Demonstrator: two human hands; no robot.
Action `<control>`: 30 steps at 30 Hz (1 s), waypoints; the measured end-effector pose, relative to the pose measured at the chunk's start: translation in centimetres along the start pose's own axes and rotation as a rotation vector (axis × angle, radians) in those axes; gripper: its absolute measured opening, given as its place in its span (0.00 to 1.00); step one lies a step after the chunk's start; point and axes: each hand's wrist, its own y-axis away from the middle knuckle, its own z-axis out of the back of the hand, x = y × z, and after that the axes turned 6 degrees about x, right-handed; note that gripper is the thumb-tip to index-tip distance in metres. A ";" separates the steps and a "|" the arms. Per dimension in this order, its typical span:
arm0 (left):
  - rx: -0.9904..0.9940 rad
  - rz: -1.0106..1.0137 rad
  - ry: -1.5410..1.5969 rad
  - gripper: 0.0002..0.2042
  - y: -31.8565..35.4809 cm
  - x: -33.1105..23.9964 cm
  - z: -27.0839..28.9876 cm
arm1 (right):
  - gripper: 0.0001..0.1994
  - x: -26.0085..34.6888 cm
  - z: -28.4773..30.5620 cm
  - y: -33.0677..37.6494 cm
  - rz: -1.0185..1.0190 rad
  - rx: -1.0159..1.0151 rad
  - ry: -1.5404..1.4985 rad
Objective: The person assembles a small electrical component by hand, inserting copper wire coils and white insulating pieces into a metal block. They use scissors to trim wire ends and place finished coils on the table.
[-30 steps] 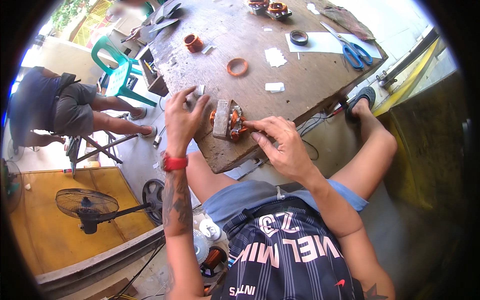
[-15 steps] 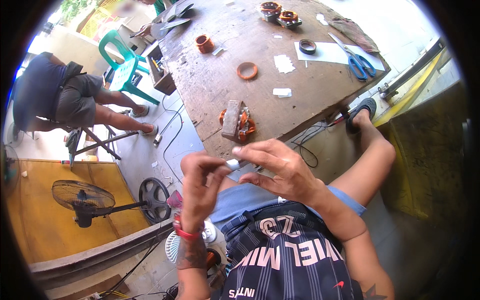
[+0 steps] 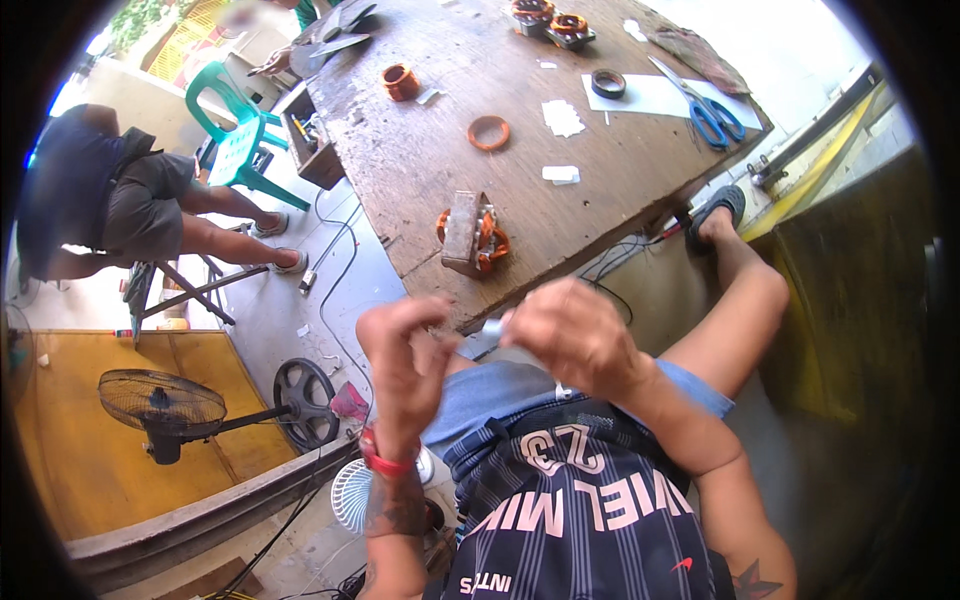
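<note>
My right hand point(image 3: 575, 335) is closed in a pinch, with a small white slip point(image 3: 492, 328) showing at its fingertips; blur hides the slip's exact shape. Across from it, my left hand point(image 3: 402, 365) is raised with bent fingers apart and holds nothing that I can see. Both hands are over my lap, by the near corner of a wooden table point(image 3: 400, 170). Just beyond them a motor stator point(image 3: 465, 235) with copper windings and a metal core stands on that corner. Farther back lie a flat copper-coloured coil ring point(image 3: 488, 133) and several white slips point(image 3: 562, 118).
Blue-handled scissors point(image 3: 715, 120) and a roll of dark tape point(image 3: 608, 83) rest on a white sheet at the right. More wound stators point(image 3: 570, 30) and a copper coil point(image 3: 400, 83) stand farther back. A floor fan point(image 3: 165, 400), green chair point(image 3: 235, 130) and seated person point(image 3: 150, 190) are left.
The white slip has passed from between both hands to my right hand alone. My right fingers have closed around it, while my left fingers have opened and moved slightly away.
</note>
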 end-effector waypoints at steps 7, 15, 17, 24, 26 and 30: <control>0.246 -0.051 -0.182 0.13 -10.1 5.6 3.2 | 0.07 -4.8 -0.8 -1.2 -0.482 -0.173 0.022; 0.434 -0.084 -0.329 0.16 -12.6 5.8 2.3 | 0.11 -5.6 -3.1 -2.4 -0.458 0.007 0.306; 0.383 -0.095 -0.432 0.17 -12.3 5.6 1.9 | 0.10 -5.6 -3.4 -2.6 -0.480 -0.002 0.324; 0.147 -0.313 -0.837 0.15 -9.6 6.8 1.4 | 0.10 -6.3 -3.6 -3.1 -0.471 0.027 0.223; 0.041 -0.072 -0.303 0.11 -8.8 7.3 2.0 | 0.11 -6.5 -3.5 -3.1 -0.475 0.038 0.197; -0.036 0.104 -0.262 0.08 -8.6 7.6 3.6 | 0.11 -6.8 -3.4 -3.0 -0.464 0.045 0.157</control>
